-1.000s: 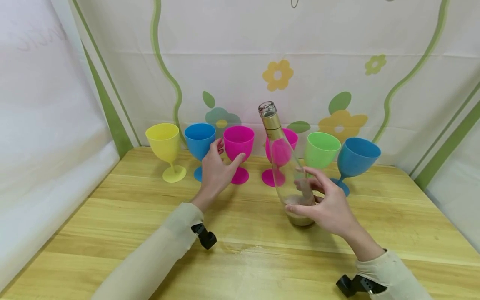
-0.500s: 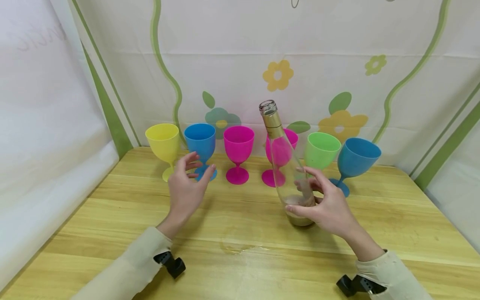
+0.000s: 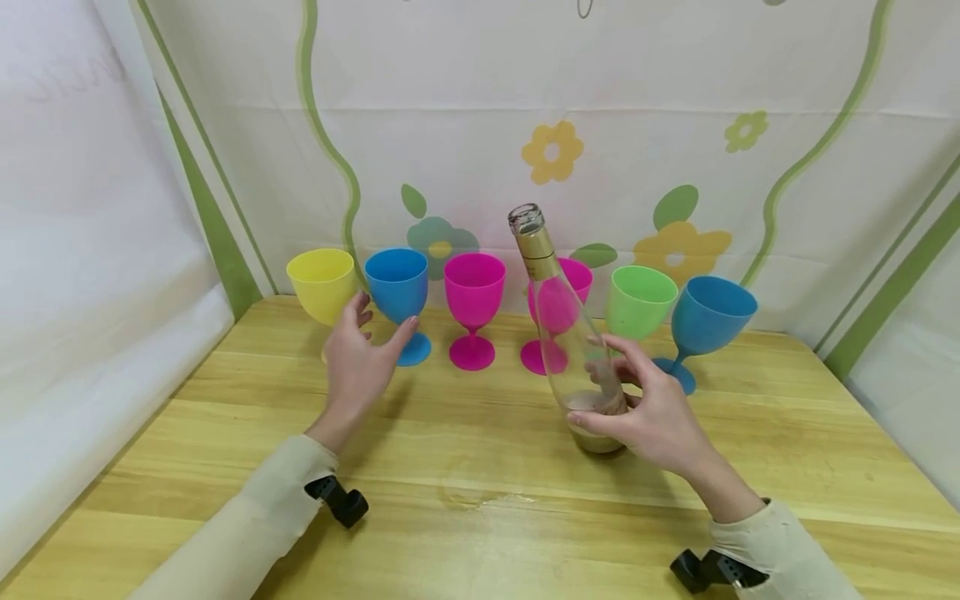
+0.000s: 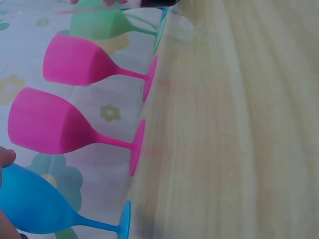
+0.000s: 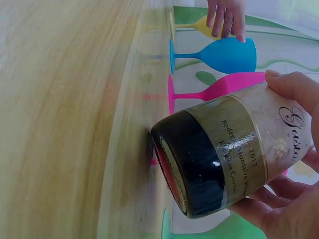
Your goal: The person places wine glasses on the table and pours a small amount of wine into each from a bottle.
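Observation:
Tilted to the left, a clear glass wine bottle (image 3: 564,321) with a gold neck is held low on its body by my right hand (image 3: 663,417); its printed label (image 5: 244,144) shows in the right wrist view. Whether its base touches the table cannot be told. My left hand (image 3: 358,358) is between the yellow goblet (image 3: 318,283) and the left blue goblet (image 3: 397,283), fingers loosely bent and thumb out before the blue bowl. Contact with the blue goblet is unclear. The left wrist view shows this goblet (image 4: 37,204) upright on the table, with part of the hand beside it.
Two magenta goblets (image 3: 475,292), a light green goblet (image 3: 640,302) and another blue goblet (image 3: 714,312) continue the row along the back of the wooden table (image 3: 450,550). A flower-printed curtain (image 3: 450,150) hangs behind. A wet-looking mark (image 3: 487,500) lies near the middle front.
My left hand has moved left from between the left blue and magenta goblets to between the yellow and blue ones. The right hand and bottle have stayed nearly still; the view shifted slightly.

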Demonstrator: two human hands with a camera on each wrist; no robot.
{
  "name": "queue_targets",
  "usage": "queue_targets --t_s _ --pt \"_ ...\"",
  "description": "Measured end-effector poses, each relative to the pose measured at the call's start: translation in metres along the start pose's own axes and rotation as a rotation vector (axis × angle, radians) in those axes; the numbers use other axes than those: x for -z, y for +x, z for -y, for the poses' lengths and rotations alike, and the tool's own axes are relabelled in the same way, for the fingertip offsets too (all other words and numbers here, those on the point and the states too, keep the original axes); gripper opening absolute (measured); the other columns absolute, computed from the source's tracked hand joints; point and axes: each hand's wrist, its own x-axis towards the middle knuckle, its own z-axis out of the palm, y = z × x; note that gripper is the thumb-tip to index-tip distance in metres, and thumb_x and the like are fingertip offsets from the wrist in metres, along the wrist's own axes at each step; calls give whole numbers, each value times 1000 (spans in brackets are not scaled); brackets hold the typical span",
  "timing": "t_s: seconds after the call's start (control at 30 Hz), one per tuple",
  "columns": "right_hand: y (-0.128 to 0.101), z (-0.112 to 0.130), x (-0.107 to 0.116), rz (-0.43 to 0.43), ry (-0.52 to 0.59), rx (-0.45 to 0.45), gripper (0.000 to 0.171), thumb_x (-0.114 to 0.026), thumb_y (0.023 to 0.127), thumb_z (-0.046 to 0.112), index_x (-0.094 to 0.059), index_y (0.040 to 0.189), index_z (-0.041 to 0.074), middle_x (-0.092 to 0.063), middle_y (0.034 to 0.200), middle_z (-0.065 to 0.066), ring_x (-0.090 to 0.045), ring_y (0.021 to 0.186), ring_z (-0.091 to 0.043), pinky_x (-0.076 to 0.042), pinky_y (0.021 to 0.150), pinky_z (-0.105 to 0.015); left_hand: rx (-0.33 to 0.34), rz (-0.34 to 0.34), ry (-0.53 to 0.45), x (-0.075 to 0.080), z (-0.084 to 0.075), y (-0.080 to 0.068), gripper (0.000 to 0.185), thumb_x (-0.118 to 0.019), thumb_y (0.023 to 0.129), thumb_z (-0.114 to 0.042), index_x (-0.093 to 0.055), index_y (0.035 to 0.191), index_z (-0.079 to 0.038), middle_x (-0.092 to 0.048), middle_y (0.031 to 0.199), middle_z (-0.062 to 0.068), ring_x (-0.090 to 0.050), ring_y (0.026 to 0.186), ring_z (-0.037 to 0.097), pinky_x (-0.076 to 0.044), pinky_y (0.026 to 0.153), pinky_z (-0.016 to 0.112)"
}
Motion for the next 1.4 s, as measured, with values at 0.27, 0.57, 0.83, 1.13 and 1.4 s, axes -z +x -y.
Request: queue_targets --t_s 0.27,0.57,0.83,1.13,1.4 --pt "0 -1 1 3 2 -1 96 -94 82 31 -41 160 20 -71 130 -11 -69 122 -34 -58 84 -31 50 34 28 -10 -1 16 97 -77 93 -55 -32 164 -8 -45 167 15 -45 154 38 -41 124 57" --pt "2 -1 1 -4 3 33 94 -95 81 29 -43 159 21 -74 126 -8 -71 118 -34 -59 85 -31 81 -16 33 -20 -6 29 101 -75 92 -60 -29 165 -9 -51 162 17 -50 148 38 -44 120 60" --pt "3 -3 1 2 4 43 94 -95 81 30 -42 159 23 -75 127 -8 -71 118 -33 -58 82 -28 80 -42 54 -23 -9 31 98 -73 93 -60 -28 165 -9 -52 159 18 -53 143 41 -46 117 62" --pt "4 -5 -2 -2 4 61 94 -95 80 28 -43 159 22 -75 126 -8 -72 116 -33 -59 83 -29 48 -68 100 -20 -8 30 95 -71 95 -59 -28 164 -10 -53 157 19 -55 141 42 -47 116 63" --pt "5 -7 1 -13 -12 70 95 -95 80 28 -43 159 21 -75 125 -7 -72 115 -32 -60 84 -31 -14 -61 123 -17 -11 24 96 -73 93 -59 -28 164 -12 -58 153 19 -59 135 42 -52 110 63"
